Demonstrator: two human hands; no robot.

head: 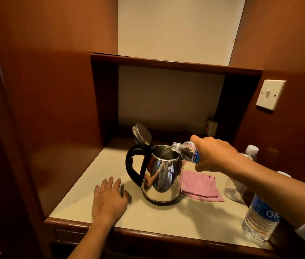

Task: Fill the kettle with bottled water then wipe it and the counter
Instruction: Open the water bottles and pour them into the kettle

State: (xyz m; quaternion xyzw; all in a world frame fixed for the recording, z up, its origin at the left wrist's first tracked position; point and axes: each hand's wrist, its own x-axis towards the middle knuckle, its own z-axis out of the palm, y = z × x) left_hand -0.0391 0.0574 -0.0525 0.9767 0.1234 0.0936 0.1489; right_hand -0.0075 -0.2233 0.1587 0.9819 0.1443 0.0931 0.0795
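R hand (216, 154) grips bottle (186, 151) tipped over open kettle (162, 174), L hand (108, 199) flat on counter (166, 219)

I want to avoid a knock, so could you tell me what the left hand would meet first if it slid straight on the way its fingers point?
Probably the kettle: the left hand lies flat on the counter, fingers toward its handle side.

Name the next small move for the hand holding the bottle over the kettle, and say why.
Probably keep the bottle tipped and pouring. The right hand grips it on its side with the uncapped mouth over the open kettle, lid flipped up, and water still shows inside the bottle. The left hand rests flat on the counter; the pink cloth can wait.
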